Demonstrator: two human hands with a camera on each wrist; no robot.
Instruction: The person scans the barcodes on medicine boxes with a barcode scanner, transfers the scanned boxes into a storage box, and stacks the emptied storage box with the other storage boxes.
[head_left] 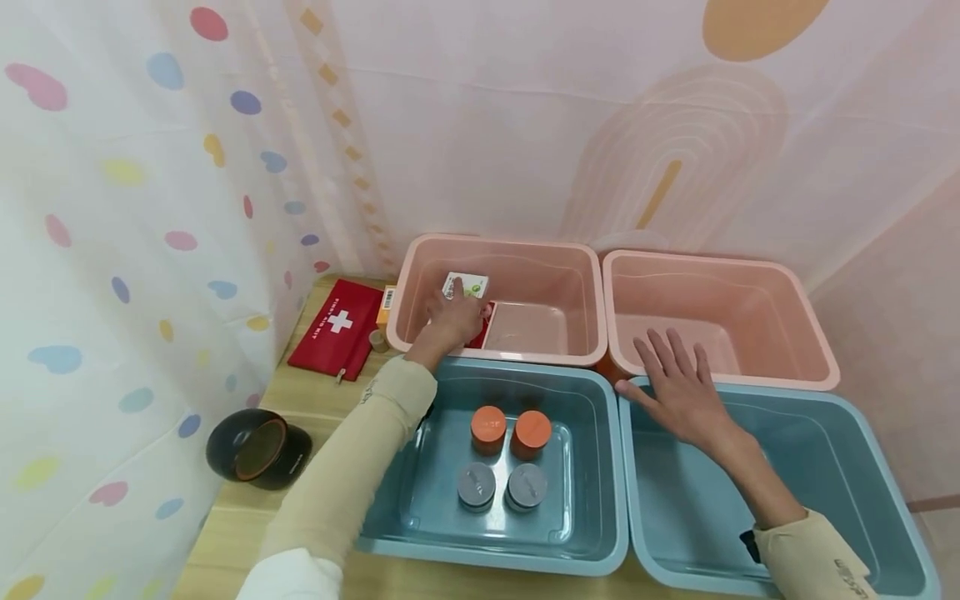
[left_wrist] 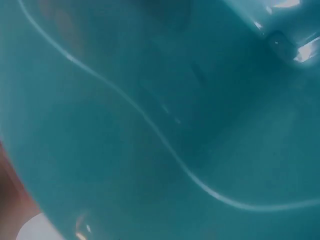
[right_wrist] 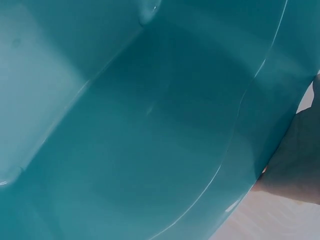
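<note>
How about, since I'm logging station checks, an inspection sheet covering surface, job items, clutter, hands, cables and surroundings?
Surface: wooden table under two pink bins and two blue bins.
Job items: white box and red item in left pink bin; orange-topped jars and gray-topped jars, two each, upright in left blue bin.
Clutter: red pouch, orange box, brown cylinder, black object, left of bins.
Hands: left hand at white box, grip unclear; right hand spread over right bins' adjoining rims.
Cables: nothing seen.
Surroundings: patterned cloth behind and left.
</note>
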